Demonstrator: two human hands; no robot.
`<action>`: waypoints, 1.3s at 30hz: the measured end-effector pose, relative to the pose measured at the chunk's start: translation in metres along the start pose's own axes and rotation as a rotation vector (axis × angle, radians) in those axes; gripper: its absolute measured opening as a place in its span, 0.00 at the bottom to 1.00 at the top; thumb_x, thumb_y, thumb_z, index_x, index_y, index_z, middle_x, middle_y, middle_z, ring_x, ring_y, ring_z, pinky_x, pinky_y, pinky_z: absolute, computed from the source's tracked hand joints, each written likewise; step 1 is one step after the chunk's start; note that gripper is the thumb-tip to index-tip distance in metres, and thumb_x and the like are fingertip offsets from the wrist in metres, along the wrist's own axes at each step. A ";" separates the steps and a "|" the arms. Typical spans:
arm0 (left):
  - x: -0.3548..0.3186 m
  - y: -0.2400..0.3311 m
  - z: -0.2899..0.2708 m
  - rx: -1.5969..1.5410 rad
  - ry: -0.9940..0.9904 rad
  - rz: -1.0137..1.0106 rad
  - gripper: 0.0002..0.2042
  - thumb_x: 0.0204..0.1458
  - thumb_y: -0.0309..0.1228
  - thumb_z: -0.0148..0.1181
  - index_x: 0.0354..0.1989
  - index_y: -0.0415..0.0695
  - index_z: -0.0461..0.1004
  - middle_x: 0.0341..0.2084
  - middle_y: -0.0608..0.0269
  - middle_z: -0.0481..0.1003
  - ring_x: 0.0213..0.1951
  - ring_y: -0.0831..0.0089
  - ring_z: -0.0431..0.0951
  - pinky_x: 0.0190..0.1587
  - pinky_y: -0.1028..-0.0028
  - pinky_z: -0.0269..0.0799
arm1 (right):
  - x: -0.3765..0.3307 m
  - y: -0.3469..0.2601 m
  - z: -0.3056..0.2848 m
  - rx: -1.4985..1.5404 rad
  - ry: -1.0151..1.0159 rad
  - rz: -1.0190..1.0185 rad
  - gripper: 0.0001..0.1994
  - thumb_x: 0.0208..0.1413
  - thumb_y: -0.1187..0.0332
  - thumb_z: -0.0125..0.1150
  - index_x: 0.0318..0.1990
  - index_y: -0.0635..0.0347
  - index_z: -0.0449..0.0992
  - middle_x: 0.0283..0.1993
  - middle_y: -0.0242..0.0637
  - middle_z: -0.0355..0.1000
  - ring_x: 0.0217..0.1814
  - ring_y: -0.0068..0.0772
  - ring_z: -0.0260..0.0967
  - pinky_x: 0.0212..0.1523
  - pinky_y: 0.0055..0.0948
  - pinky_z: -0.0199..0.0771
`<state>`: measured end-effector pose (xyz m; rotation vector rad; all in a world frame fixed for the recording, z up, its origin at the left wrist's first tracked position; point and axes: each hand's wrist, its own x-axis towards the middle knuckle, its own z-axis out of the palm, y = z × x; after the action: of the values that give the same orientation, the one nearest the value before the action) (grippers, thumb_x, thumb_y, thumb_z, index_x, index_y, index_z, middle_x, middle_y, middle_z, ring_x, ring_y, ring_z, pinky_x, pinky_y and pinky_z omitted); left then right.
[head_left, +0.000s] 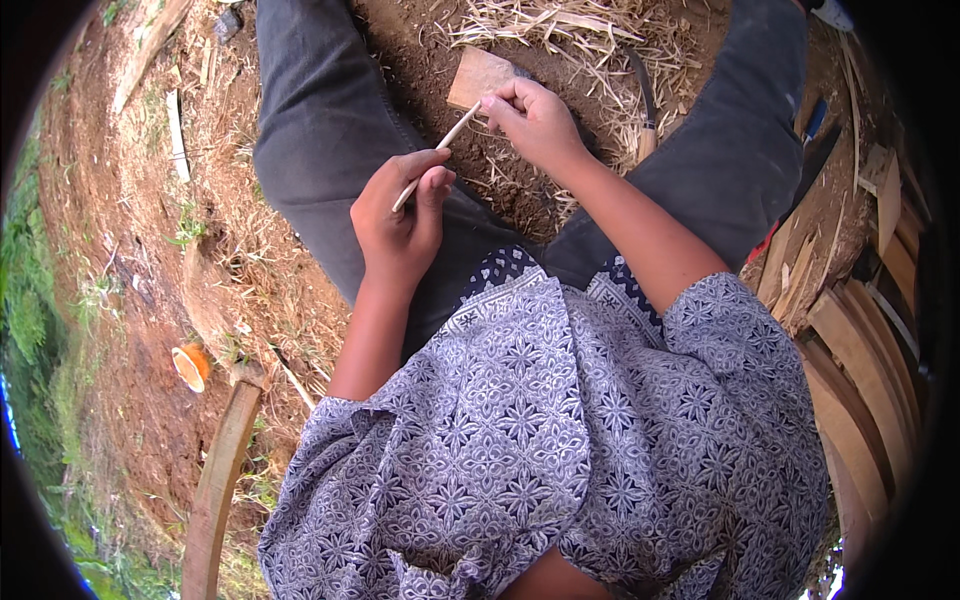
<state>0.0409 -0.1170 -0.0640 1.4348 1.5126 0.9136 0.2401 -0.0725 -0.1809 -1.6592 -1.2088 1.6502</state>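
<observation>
A thin pale wooden stick (459, 129) slants between my two hands, above the ground between my legs. My left hand (400, 210) is closed around its lower part, with the near end poking out past the fingers. At the far end, the thumb and fingers of my right hand (537, 125) pinch the tip. Just beyond that tip lies a flat wooden block (478, 77) on the soil, partly covered by my right hand. A knife with a dark curved blade (643, 88) and a wooden handle (647, 144) rests by my right leg.
Wood shavings (590, 35) are heaped between my legs. Several curved planks (865, 350) are stacked at the right. A long wooden beam (218, 490) and an orange cup-like object (191, 367) lie to the left. A blue-handled object (817, 118) sits beyond my right leg.
</observation>
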 end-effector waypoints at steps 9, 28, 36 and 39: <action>0.012 0.022 0.013 0.049 0.065 -0.066 0.07 0.68 0.24 0.56 0.45 0.35 0.80 0.29 0.59 0.83 0.29 0.76 0.84 0.33 0.77 0.78 | 0.012 -0.025 -0.022 0.189 -0.009 -0.040 0.14 0.73 0.63 0.51 0.58 0.59 0.73 0.39 0.26 0.78 0.30 0.11 0.62 0.33 0.15 0.66; 0.025 0.003 0.015 -0.061 0.009 -0.058 0.17 0.74 0.34 0.46 0.33 0.38 0.72 0.21 0.59 0.78 0.21 0.74 0.75 0.28 0.73 0.69 | 0.049 -0.019 -0.010 -0.326 0.016 -0.138 0.14 0.63 0.57 0.67 0.38 0.60 0.78 0.26 0.32 0.77 0.26 0.21 0.73 0.30 0.29 0.73; 0.027 0.015 0.013 -0.169 -0.051 -0.196 0.20 0.75 0.38 0.43 0.32 0.38 0.73 0.21 0.60 0.77 0.22 0.74 0.74 0.28 0.72 0.68 | 0.060 -0.009 -0.017 -0.465 0.007 -0.172 0.14 0.63 0.57 0.66 0.36 0.59 0.79 0.24 0.32 0.76 0.24 0.26 0.73 0.29 0.32 0.72; 0.027 0.006 0.012 -0.094 -0.158 -0.080 0.26 0.76 0.45 0.36 0.34 0.38 0.74 0.25 0.63 0.78 0.23 0.83 0.67 0.28 0.78 0.63 | 0.055 -0.019 -0.018 -0.514 0.001 -0.178 0.15 0.64 0.56 0.66 0.35 0.59 0.79 0.23 0.32 0.75 0.23 0.26 0.71 0.28 0.32 0.71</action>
<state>0.0546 -0.0900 -0.0657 1.3369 1.3819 0.7928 0.2456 -0.0130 -0.1904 -1.7676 -1.8352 1.2969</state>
